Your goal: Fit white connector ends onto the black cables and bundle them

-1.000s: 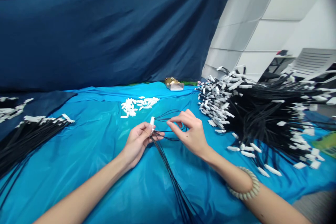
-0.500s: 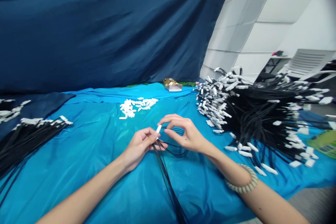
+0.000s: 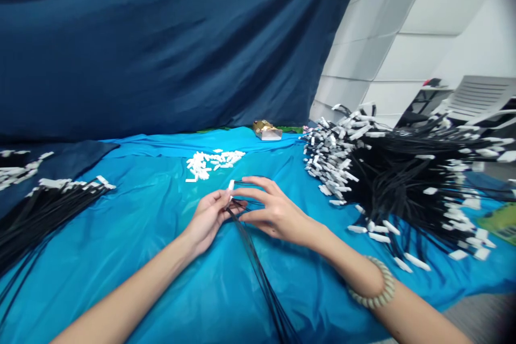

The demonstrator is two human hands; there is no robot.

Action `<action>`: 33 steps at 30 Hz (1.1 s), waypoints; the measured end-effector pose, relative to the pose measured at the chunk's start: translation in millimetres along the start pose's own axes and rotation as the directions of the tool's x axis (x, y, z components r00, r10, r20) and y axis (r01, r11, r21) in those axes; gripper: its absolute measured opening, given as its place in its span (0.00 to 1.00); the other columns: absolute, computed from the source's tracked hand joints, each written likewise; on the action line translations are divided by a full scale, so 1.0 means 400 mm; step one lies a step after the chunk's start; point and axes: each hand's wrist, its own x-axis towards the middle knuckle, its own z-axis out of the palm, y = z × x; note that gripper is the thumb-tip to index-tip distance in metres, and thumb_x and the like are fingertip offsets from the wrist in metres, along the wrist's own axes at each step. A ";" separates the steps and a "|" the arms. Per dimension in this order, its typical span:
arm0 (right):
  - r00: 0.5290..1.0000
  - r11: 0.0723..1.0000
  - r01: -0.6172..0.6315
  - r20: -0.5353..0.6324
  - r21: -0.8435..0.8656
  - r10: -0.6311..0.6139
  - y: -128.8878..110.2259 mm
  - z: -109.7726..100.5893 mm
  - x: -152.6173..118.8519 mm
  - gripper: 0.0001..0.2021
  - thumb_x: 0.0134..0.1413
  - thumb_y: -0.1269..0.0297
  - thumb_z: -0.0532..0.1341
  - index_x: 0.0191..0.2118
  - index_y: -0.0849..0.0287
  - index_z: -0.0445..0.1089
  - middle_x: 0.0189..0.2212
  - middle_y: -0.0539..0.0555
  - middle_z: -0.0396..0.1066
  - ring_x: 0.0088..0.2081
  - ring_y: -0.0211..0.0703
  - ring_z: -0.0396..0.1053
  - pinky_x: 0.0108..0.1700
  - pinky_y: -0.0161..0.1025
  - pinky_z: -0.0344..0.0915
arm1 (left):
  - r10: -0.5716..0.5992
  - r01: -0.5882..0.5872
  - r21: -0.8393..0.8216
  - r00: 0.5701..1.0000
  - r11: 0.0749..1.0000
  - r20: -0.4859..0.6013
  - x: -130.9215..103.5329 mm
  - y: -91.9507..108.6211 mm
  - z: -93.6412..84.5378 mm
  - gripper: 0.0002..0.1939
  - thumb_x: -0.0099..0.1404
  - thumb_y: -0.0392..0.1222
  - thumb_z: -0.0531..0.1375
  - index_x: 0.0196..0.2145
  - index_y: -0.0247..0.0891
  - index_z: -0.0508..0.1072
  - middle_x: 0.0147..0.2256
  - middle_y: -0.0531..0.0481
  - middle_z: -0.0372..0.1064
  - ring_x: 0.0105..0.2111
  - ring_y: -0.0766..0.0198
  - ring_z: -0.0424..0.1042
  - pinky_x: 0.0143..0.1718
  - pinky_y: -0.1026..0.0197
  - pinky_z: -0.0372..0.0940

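My left hand (image 3: 207, 219) pinches a small white connector (image 3: 231, 185) between thumb and fingers, over the middle of the blue sheet. Thin black wires (image 3: 258, 263) run from around the fingers down toward me, and a few loop across to the right. My right hand (image 3: 282, 213), palm down, has its fingers stretched out and apart. Its index and middle fingertips reach close to the connector and the wires; whether they touch cannot be made out. Beyond the hands lies a loose pile of small white pieces (image 3: 199, 166).
A large heap of black wires (image 3: 387, 172) with white ends covers the right side. Another bundle of white-tipped black wires (image 3: 52, 209) lies at left. An open small box (image 3: 268, 130) stands at the back, before a dark blue curtain (image 3: 161, 48). A white chair (image 3: 479, 97) is behind.
Both hands and the connector have shifted slightly left. My right hand has turned palm down and spread its fingers toward the connector. The wire loop beside it is now largely hidden.
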 end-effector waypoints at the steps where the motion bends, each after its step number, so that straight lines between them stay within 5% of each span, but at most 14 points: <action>1: 1.000 1.000 -0.001 0.004 -0.002 0.001 0.001 0.003 0.000 0.08 0.54 0.68 0.54 0.36 0.54 0.70 0.54 0.48 0.53 0.58 0.46 0.40 0.55 0.50 0.47 | -0.002 0.002 0.001 1.000 1.000 -0.001 0.000 -0.001 0.000 0.06 0.55 0.36 0.58 0.30 0.30 0.68 0.28 0.46 0.70 0.31 0.63 0.70 0.36 0.62 0.66; 6: 0.995 0.983 -0.019 -0.096 0.180 0.037 0.006 0.012 0.005 0.08 0.54 0.71 0.53 0.38 0.57 0.67 0.48 0.51 0.61 0.56 0.43 0.48 0.55 0.48 0.49 | -0.011 0.012 0.017 1.000 1.000 -0.020 -0.005 0.000 0.007 0.06 0.55 0.37 0.58 0.29 0.30 0.68 0.28 0.45 0.70 0.30 0.64 0.70 0.35 0.63 0.66; 9: 0.936 0.831 -0.109 -0.225 0.546 0.270 0.002 0.004 0.012 0.05 0.54 0.70 0.54 0.35 0.59 0.66 0.40 0.53 0.67 0.50 0.41 0.58 0.53 0.45 0.55 | -0.022 0.023 0.020 1.000 1.000 -0.021 -0.008 0.001 0.014 0.06 0.54 0.38 0.58 0.29 0.30 0.68 0.28 0.46 0.70 0.31 0.63 0.71 0.37 0.60 0.66; 11: 0.803 0.600 -0.115 -0.281 0.792 0.525 0.001 -0.006 0.015 0.04 0.53 0.68 0.55 0.34 0.61 0.64 0.33 0.54 0.69 0.43 0.41 0.65 0.48 0.44 0.61 | -0.025 0.025 0.025 1.000 0.999 -0.013 -0.010 0.001 0.017 0.07 0.54 0.38 0.59 0.28 0.30 0.68 0.26 0.46 0.69 0.32 0.62 0.71 0.39 0.59 0.66; 14: 0.523 0.358 0.017 -0.313 0.934 0.793 0.014 -0.027 0.015 0.06 0.52 0.64 0.56 0.34 0.61 0.65 0.25 0.51 0.66 0.30 0.37 0.67 0.34 0.37 0.66 | -0.016 0.016 0.033 1.000 0.999 0.000 -0.012 0.001 0.018 0.08 0.53 0.39 0.60 0.28 0.31 0.67 0.26 0.47 0.69 0.33 0.61 0.71 0.39 0.59 0.66; 16: 0.381 0.335 0.062 -0.333 0.940 0.863 0.028 -0.040 0.011 0.08 0.50 0.63 0.58 0.34 0.62 0.66 0.24 0.50 0.63 0.23 0.32 0.63 0.22 0.30 0.61 | -0.028 0.027 0.049 1.000 0.998 0.008 -0.014 0.000 0.018 0.08 0.54 0.40 0.59 0.28 0.31 0.66 0.27 0.46 0.69 0.34 0.61 0.71 0.39 0.59 0.66; 19: 0.277 0.435 0.033 -0.426 0.900 0.861 0.042 -0.053 0.004 0.09 0.47 0.64 0.60 0.37 0.60 0.68 0.25 0.50 0.63 0.18 0.27 0.54 0.16 0.28 0.48 | -0.047 0.045 0.072 0.999 0.996 0.013 -0.016 -0.002 0.019 0.08 0.54 0.41 0.59 0.29 0.31 0.66 0.27 0.45 0.70 0.34 0.60 0.71 0.39 0.59 0.66; 21: 0.318 0.590 -0.087 -0.539 0.802 0.780 0.038 -0.054 0.002 0.08 0.47 0.65 0.60 0.35 0.59 0.70 0.25 0.51 0.64 0.20 0.29 0.55 0.19 0.30 0.50 | -0.051 0.050 0.071 0.999 0.996 0.013 -0.017 -0.003 0.019 0.08 0.54 0.41 0.59 0.28 0.31 0.66 0.27 0.45 0.70 0.33 0.60 0.71 0.39 0.59 0.66; 23: 0.460 0.732 -0.239 -0.589 0.638 0.664 0.025 -0.051 0.002 0.05 0.46 0.66 0.60 0.30 0.60 0.71 0.24 0.51 0.64 0.22 0.32 0.57 0.22 0.32 0.53 | -0.045 0.044 0.061 0.999 0.997 0.013 -0.017 -0.004 0.020 0.08 0.54 0.40 0.59 0.28 0.31 0.66 0.27 0.45 0.70 0.34 0.60 0.71 0.39 0.59 0.65; 26: 0.664 0.830 -0.349 -0.511 0.434 0.546 0.004 -0.038 0.005 0.04 0.47 0.67 0.60 0.27 0.61 0.71 0.21 0.51 0.64 0.22 0.32 0.56 0.24 0.33 0.53 | -0.003 0.002 0.037 1.000 0.999 0.018 -0.019 -0.002 0.021 0.08 0.53 0.40 0.59 0.28 0.32 0.66 0.27 0.46 0.70 0.34 0.60 0.71 0.40 0.59 0.65; 29: 0.722 0.851 -0.363 -0.463 0.378 0.514 -0.004 -0.025 0.007 0.05 0.48 0.67 0.59 0.26 0.61 0.70 0.21 0.50 0.65 0.23 0.33 0.56 0.25 0.33 0.54 | 0.041 -0.041 0.013 0.999 0.999 0.023 -0.022 0.002 0.024 0.08 0.53 0.40 0.59 0.28 0.33 0.66 0.27 0.48 0.69 0.34 0.60 0.71 0.39 0.59 0.65; 33: 0.715 0.851 -0.366 -0.471 0.375 0.516 -0.002 -0.018 0.005 0.05 0.48 0.68 0.59 0.26 0.62 0.70 0.21 0.50 0.65 0.23 0.33 0.57 0.27 0.33 0.55 | 0.065 -0.065 -0.002 0.998 0.998 0.021 -0.025 0.007 0.026 0.08 0.53 0.40 0.59 0.28 0.33 0.65 0.27 0.49 0.69 0.34 0.60 0.71 0.39 0.59 0.65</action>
